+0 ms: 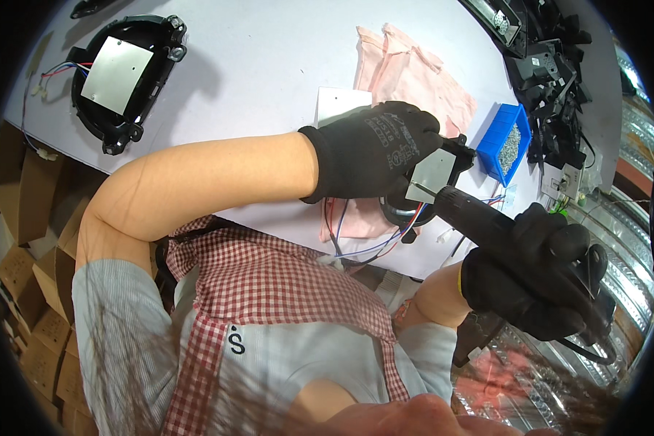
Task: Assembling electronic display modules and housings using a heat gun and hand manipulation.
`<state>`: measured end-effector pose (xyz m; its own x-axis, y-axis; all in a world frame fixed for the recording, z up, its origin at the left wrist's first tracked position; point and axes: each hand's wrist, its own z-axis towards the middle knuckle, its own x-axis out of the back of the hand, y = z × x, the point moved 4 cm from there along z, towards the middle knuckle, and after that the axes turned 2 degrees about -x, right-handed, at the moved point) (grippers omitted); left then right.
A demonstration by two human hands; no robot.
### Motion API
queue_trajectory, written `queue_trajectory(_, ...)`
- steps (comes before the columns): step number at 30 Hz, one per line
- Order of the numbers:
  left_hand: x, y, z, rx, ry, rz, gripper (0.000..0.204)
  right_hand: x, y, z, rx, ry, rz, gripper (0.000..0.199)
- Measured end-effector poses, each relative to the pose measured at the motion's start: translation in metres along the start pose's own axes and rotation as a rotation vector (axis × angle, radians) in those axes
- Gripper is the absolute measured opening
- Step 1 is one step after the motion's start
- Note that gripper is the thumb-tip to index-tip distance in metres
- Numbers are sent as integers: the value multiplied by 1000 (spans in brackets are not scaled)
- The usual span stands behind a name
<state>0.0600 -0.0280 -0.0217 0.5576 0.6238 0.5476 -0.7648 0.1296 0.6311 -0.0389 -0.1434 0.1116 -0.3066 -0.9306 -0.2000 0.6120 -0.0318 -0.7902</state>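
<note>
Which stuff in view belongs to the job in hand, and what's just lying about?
Job in hand, by the look of it:
- black power screwdriver, in right hand
- silver plate on black housing, at left hand
- probably blue tray of small metal pieces

Apparently lying about:
- second plated housing
- black parts pile
- cardboard boxes

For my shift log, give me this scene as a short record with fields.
Left hand: black-gloved, on a black housing
Right hand: black-gloved, gripping a black screwdriver
Screwdriver tip: at the housing's metal plate, contact unclear
Right side: blue bin of small metal pieces
Upper left: second plated housing, wires attached
</note>
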Motion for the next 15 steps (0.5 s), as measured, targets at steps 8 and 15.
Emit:
queue_trajectory(8,0,1,-4,20,19,-52,42,-16,1,10,-132,-243,56,48)
queue_trajectory(15,-2,0,-4,92,-65,-118,65,-27,4,7,-143,-132,-28,45)
